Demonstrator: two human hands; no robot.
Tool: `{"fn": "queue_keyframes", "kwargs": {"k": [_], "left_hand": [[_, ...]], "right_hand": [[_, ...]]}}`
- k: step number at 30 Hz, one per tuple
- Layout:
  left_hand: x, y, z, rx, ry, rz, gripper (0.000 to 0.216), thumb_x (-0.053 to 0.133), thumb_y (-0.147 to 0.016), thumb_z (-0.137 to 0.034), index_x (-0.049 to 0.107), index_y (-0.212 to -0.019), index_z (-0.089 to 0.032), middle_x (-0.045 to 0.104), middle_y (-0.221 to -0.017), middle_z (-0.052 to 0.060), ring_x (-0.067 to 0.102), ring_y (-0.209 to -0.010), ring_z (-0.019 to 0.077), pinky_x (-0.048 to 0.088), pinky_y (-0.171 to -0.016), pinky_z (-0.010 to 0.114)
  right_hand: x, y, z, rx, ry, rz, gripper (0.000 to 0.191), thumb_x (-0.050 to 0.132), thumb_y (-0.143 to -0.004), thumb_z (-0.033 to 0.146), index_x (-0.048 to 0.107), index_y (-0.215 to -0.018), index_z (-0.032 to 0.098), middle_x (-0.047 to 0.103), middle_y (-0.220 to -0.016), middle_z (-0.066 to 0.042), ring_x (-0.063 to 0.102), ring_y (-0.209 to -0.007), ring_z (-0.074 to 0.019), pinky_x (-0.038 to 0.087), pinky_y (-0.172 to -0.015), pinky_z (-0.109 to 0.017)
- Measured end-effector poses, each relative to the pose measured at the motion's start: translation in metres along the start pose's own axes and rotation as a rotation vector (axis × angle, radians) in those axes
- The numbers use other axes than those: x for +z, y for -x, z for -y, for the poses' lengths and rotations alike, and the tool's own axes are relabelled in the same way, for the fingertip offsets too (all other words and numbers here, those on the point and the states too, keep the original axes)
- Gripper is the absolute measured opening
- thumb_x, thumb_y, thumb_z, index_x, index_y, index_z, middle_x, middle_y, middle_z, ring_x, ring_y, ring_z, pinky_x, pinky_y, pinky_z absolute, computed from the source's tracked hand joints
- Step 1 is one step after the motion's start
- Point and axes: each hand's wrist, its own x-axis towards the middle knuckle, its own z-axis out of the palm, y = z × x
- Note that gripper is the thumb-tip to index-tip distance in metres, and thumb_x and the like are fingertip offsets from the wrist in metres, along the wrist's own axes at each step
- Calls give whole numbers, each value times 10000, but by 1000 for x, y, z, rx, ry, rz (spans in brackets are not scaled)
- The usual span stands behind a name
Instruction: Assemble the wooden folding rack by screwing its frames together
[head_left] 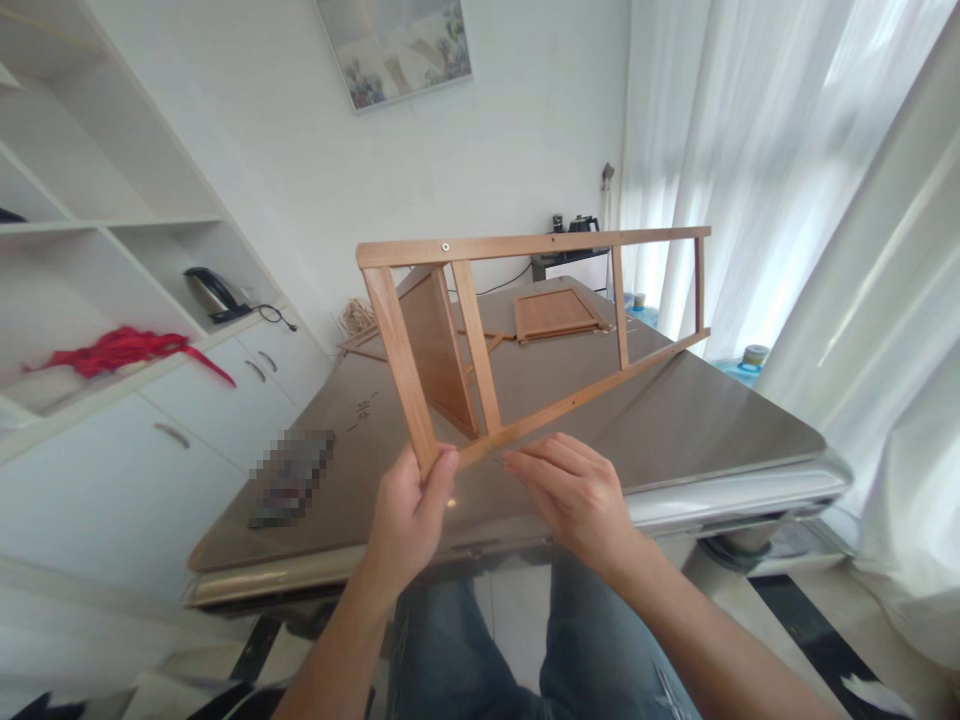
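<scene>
A light wooden frame (525,245) with several upright bars is held up above the near edge of a grey-brown table (675,420). My left hand (409,510) is closed round the near end of the frame's left bar. My right hand (577,495) lies just right of it, fingers stretched toward the frame's lower rail near the corner, touching or almost touching it. A wooden panel (442,350) stands tilted behind the frame, and a flat wooden panel (555,312) lies farther back.
White cupboards and shelves run along the left, with a kettle (210,292) and a red cloth (120,350). Small screws (364,410) and wooden sticks (356,318) lie on the table. White curtains hang on the right. A dark flat object (292,478) lies near the table's front left.
</scene>
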Motion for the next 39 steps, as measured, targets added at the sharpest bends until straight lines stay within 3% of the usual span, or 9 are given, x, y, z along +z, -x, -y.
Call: {"fn": "queue_keyframes", "kwargs": {"k": [12, 27, 34, 39], "left_hand": [[0, 0, -10, 9, 29, -16, 290, 588, -1026, -476, 622, -981, -191, 571, -644, -52, 515, -529, 83, 437, -532, 178], [-3, 1, -7, -11, 63, -8, 285, 606, -1019, -477, 624, -988, -194, 562, -628, -52, 539, -538, 98, 422, -537, 208], [-2, 3, -6, -18, 86, 2, 285, 608, -1020, -485, 618, -997, -201, 547, -614, -55, 527, -534, 102, 407, -529, 214], [-1, 5, -4, -29, 95, 2, 285, 605, -1021, -490, 621, -993, -207, 542, -611, -56, 509, -525, 99, 393, -516, 211]], "right_hand": [[3, -5, -7, -53, 90, 20, 175, 628, -1002, 96, 719, -1131, 170, 784, -998, -55, 685, -858, -171, 527, -768, -321], [-13, -24, -7, -288, 243, 184, 172, 549, -1042, 94, 704, -1116, 102, 739, -900, -60, 646, -866, -187, 462, -732, -337], [-23, -47, -9, -401, 383, 283, 200, 547, -1020, 60, 725, -960, 130, 683, -796, -40, 581, -775, -187, 404, -661, -352], [-23, -45, -10, -485, 345, 225, 142, 575, -1026, 78, 713, -1002, 104, 714, -847, -59, 622, -832, -187, 430, -668, -346]]}}
